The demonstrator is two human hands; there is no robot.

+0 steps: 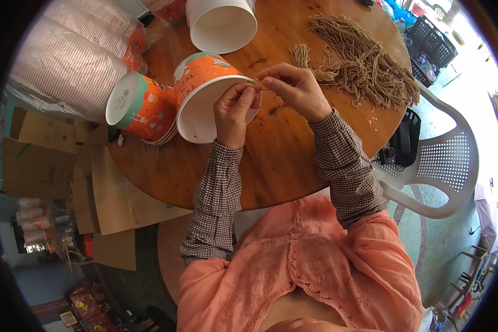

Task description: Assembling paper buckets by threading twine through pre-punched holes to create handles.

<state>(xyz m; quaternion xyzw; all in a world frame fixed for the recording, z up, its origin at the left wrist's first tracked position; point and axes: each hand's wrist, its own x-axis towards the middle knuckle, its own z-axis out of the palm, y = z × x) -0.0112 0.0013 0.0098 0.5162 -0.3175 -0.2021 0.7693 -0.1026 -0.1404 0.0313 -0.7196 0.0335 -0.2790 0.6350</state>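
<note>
A large orange paper bucket (pixel 196 122) with a white inside and a green band lies tipped on the round wooden table, its mouth toward me. My left hand (pixel 232 113) reaches across the mouth and pinches at the bucket's right rim. Against it, my right hand (pixel 297 91) has thumb and forefinger closed on a thin brown bit of cord at the same rim. The fingertips hide most of that cord. Beyond my right hand lies a heap of tan cords (pixel 365 69), loosely tangled.
Left of the bucket lies a short stack of orange buckets (pixel 155 113). A white stack of buckets (pixel 224 27) stands at the back. Plastic-wrapped stacks (pixel 66 61) fill the far left, above cardboard boxes (pixel 41 160). A grey plastic chair (pixel 442 160) is at the right.
</note>
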